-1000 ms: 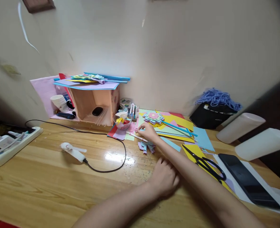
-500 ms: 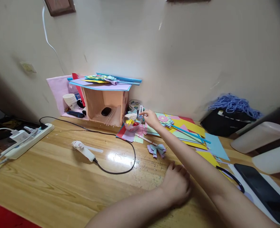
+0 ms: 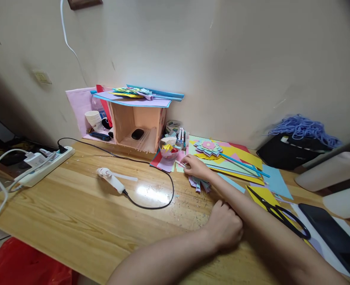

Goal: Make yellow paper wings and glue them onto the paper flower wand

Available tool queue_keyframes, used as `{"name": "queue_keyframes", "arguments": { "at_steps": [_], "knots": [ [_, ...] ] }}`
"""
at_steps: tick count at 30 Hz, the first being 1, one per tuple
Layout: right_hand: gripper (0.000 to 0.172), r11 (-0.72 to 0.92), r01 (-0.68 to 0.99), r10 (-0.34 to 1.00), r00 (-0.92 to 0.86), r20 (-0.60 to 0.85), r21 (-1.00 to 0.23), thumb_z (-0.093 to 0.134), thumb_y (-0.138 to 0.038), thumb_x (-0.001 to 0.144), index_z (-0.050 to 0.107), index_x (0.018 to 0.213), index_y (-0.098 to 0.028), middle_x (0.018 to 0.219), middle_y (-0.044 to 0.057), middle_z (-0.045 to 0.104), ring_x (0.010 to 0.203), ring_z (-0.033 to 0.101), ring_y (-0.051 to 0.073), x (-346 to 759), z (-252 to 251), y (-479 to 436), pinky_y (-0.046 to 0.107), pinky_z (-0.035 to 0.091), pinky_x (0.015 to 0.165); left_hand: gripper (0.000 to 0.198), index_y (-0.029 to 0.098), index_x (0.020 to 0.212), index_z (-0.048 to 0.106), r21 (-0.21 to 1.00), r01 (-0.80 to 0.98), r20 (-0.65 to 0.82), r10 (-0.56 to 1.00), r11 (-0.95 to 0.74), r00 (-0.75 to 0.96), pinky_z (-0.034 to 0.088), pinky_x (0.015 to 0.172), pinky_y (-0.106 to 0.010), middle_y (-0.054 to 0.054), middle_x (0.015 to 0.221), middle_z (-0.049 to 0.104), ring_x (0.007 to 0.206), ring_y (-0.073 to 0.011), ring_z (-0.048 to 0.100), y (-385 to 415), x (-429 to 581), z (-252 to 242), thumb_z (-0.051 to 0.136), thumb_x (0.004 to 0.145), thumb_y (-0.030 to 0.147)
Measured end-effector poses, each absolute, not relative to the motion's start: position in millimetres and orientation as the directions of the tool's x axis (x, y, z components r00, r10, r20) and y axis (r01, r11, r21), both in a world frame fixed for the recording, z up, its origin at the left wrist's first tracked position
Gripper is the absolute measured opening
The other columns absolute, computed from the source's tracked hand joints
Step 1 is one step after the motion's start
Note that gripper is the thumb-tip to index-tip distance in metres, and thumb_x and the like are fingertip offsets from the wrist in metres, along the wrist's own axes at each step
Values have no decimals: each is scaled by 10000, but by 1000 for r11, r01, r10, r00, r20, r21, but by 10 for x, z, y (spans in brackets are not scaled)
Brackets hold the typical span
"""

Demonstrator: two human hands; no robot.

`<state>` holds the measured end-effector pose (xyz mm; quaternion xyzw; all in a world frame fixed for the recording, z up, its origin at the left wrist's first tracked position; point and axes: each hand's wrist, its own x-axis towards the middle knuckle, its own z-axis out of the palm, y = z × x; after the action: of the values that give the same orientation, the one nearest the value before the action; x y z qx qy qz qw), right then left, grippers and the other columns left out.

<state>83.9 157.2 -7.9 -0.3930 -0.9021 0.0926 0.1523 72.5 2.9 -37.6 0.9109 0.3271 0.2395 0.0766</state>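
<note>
My right hand (image 3: 196,166) reaches across to the middle of the table, its fingers closed on a slim pinkish-white pen (image 3: 180,163). Just below that hand lies a folded paper bow (image 3: 199,184), partly covered by it. A clear bowl (image 3: 169,153) of paper scraps stands to the upper left of the pen. My left hand (image 3: 226,225) rests curled on the table under my right forearm; its palm side is hidden. Behind my right hand, a layered paper flower (image 3: 208,147) with a blue stick lies on coloured sheets.
A glue gun (image 3: 111,180) with a looping black cable lies left of centre. Behind stands a cardboard box (image 3: 119,122) topped with papers. Black scissors (image 3: 277,211) and a phone (image 3: 329,233) lie at right, a power strip (image 3: 48,168) at left.
My right hand has come down from above the bowl's right side to the pen and closed on it. The view has shifted, and the scissors now show more fully. My left hand remains curled.
</note>
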Motion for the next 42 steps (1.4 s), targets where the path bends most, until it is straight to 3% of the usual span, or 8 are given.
{"name": "queue_keyframes", "arguments": {
  "at_steps": [3,10,18,25,31,33,37,42],
  "knots": [
    [283,730,656,683,-701,206,-190,602,-165,713,627,995,-171,1024,87,561,935,514,208,801,6,1531,289,414,774,287,74,886,670,318,555,360,639,-769,679,462,715,-374,-140,877,681,861,-267,603,42,732,-382,473,808,268],
    [203,751,660,648,-741,177,14,489,-152,789,687,748,-140,948,127,584,953,488,240,656,85,1518,326,401,794,282,113,910,673,380,592,398,703,-711,589,467,647,-352,-127,855,698,801,-262,638,40,721,-373,487,791,287],
    [162,731,682,672,-721,167,3,534,-112,700,686,757,-115,943,150,603,966,489,260,546,91,1524,336,407,831,279,140,896,676,395,633,356,746,-666,563,471,629,-345,-104,894,705,811,-266,647,47,706,-354,465,798,294],
    [111,591,757,793,-483,372,-277,501,-172,766,597,711,-160,841,99,605,862,532,226,698,141,1557,317,431,740,265,115,831,655,440,653,309,787,-617,535,481,668,-335,-121,840,690,762,-236,637,44,715,-324,453,811,285],
    [211,467,630,861,-165,481,-620,395,-315,854,524,765,-174,767,38,576,677,555,151,1191,401,1463,276,465,630,208,123,862,617,598,568,322,818,-566,476,485,672,-294,-90,827,665,747,-194,622,88,711,-327,425,812,187],
    [266,423,536,888,-84,452,-731,391,-384,867,519,756,-178,691,6,541,612,534,129,1452,434,1319,259,469,602,224,134,880,617,681,503,316,833,-532,453,488,692,-292,-82,847,663,756,-184,621,104,694,-318,403,836,181],
    [312,143,34,980,132,146,-989,608,-481,736,562,673,-179,631,-20,520,564,489,108,1993,311,879,226,441,544,249,144,936,645,880,247,283,865,-406,415,489,808,-321,-79,906,682,828,-177,631,140,684,-292,414,866,203],
    [323,42,63,973,226,55,-997,647,-487,711,610,690,-167,568,-25,530,523,476,102,2348,-37,342,221,407,520,399,112,1130,566,984,-177,73,872,16,483,529,756,-337,-150,1092,641,893,-206,642,191,738,-265,574,817,359]
  ]
}}
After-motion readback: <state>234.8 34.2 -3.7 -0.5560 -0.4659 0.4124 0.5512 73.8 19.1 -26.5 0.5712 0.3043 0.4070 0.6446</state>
